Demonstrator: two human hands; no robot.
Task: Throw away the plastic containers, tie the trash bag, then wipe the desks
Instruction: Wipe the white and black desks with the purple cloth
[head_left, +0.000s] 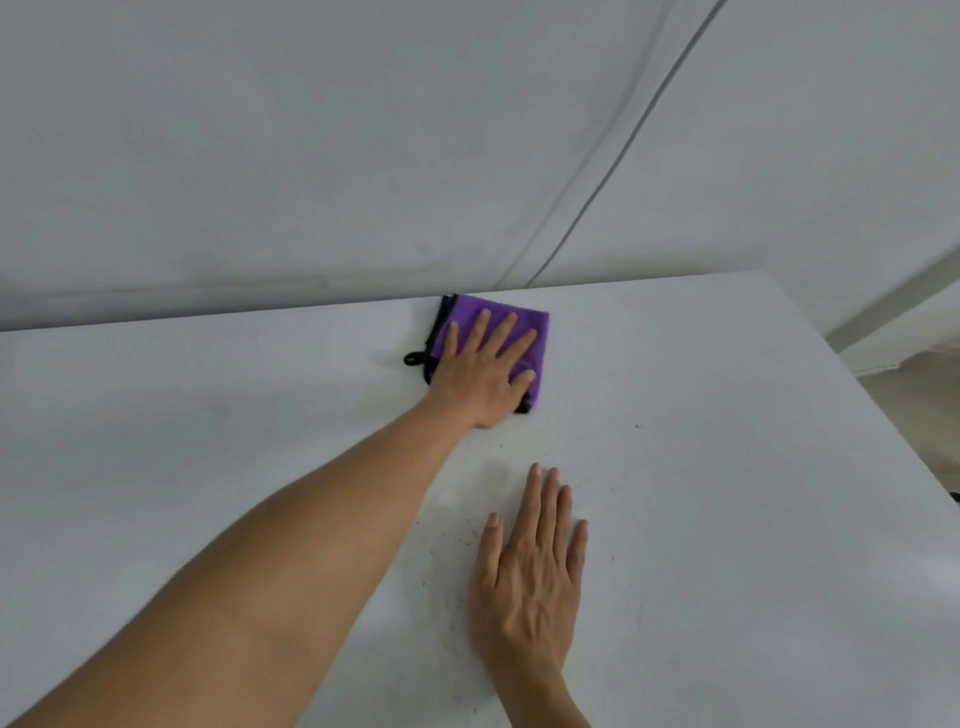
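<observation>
Head view: the purple cloth (470, 309) lies folded at the far edge of the white desk (727, 467), just beside the wall (311, 156). The left hand (483, 366) presses it flat with fingers spread and straight, the thumb curling slightly over its near corner. The right hand (530, 566) rests palm down on the bare desktop nearer the person, fingers straight and together, holding nothing. Dark specks (467, 525) dot the surface between the two hands. The cloth looks soft, light and limp, with black edging and a small loop (413, 358) at its left side; it probably bunches if pushed by one corner, so broad palm pressure over its middle suits it best
</observation>
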